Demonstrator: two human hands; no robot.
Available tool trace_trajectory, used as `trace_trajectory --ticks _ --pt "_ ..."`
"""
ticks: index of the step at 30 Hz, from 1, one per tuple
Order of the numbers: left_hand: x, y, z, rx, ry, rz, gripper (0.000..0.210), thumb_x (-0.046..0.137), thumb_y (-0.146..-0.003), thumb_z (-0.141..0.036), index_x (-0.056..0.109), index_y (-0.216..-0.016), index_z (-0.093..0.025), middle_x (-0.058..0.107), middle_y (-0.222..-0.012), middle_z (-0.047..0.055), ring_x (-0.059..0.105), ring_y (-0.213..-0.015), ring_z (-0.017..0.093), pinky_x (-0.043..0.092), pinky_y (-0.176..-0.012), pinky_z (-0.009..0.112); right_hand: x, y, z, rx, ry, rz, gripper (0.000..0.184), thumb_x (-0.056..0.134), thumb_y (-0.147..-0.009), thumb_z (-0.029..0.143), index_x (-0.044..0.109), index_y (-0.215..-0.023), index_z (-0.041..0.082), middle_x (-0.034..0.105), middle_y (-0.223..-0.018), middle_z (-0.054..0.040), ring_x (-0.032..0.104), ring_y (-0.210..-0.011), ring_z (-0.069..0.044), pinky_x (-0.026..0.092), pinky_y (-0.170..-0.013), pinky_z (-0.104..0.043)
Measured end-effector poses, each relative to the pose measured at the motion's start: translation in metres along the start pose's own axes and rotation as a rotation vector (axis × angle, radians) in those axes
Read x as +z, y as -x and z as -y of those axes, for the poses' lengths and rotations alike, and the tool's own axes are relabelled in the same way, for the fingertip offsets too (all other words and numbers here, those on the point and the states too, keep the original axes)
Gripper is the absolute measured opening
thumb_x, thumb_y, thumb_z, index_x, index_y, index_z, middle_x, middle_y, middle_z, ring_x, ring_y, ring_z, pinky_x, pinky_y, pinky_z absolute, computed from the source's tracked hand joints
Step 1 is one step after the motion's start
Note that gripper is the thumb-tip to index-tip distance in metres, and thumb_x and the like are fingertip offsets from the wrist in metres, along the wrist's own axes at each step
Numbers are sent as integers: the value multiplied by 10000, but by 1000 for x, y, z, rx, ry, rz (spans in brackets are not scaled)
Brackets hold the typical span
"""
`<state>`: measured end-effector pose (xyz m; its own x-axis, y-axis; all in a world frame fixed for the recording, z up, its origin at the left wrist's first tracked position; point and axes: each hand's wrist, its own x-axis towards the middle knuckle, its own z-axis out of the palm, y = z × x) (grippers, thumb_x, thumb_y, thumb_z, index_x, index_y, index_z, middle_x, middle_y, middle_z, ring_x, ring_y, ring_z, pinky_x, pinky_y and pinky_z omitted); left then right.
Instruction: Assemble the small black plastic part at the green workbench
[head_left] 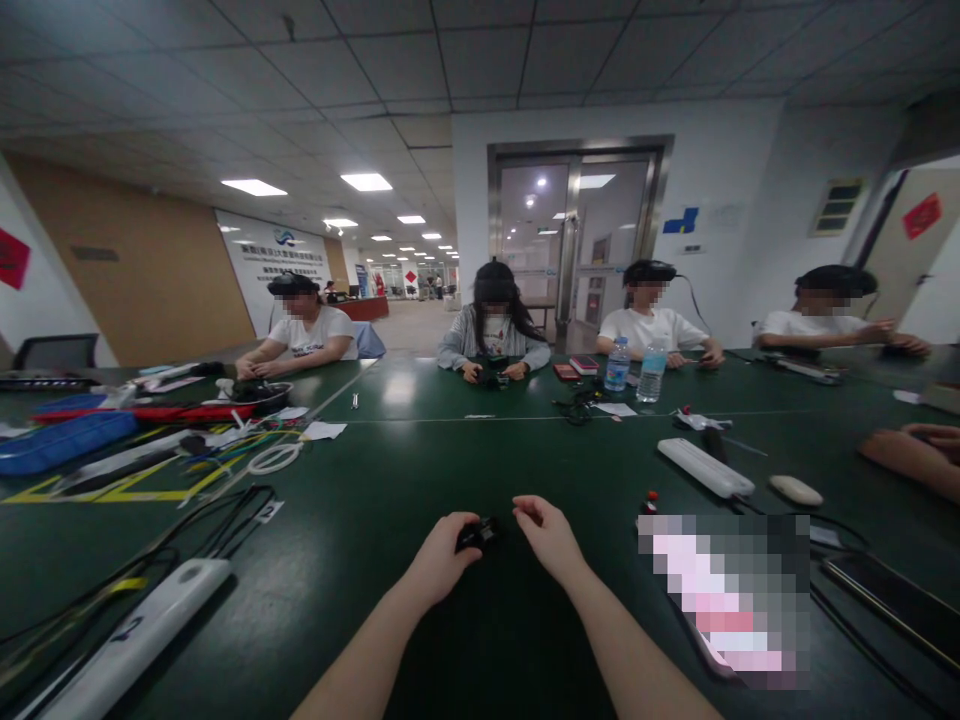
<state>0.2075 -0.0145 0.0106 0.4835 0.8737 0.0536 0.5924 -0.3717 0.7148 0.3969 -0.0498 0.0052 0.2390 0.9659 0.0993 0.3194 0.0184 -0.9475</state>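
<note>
1. Left hand (448, 550), lower centre of frame; fingers and thumb curled round the side of a small black object (484, 535), grip partly closed; object sits low over or on the green table (360, 590), contact unclear.
2. Right hand (546, 535), just right of the object, apart from it; fingers bent, thumb near the index finger; cannot tell if anything tiny is pinched.
3. Lower left: white power strip (142, 635) marked 2, lying aslant; black cables (169, 550) beside it; blue tray (71, 445) at left edge, further up.
4. Lower right: pink item (712, 620), mostly pixelated; dark phone-like slab (896, 600) near right edge; above them, second white strip (705, 468) and pale mouse-shaped item (795, 490).
5. Right of centre, mid-height: two water bottles (651, 375), upright, side by side.
6. Across the table: four people (495, 335) seated, dark headgear on; another person's forearm (919, 460) at right edge.
</note>
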Motion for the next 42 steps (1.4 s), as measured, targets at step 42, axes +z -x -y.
trace_trajectory --ticks 42 --pt "0 -1 8 118 44 21 358 534 -724 -273 534 -1079 -227 519 -1124 34 491 -1027 170 381 -910 310 -8 -5 -6 209 -629 -18 319 604 -687 393 566 -972 256 610 -935 -24 576 -804 -158 462 -717 -289"
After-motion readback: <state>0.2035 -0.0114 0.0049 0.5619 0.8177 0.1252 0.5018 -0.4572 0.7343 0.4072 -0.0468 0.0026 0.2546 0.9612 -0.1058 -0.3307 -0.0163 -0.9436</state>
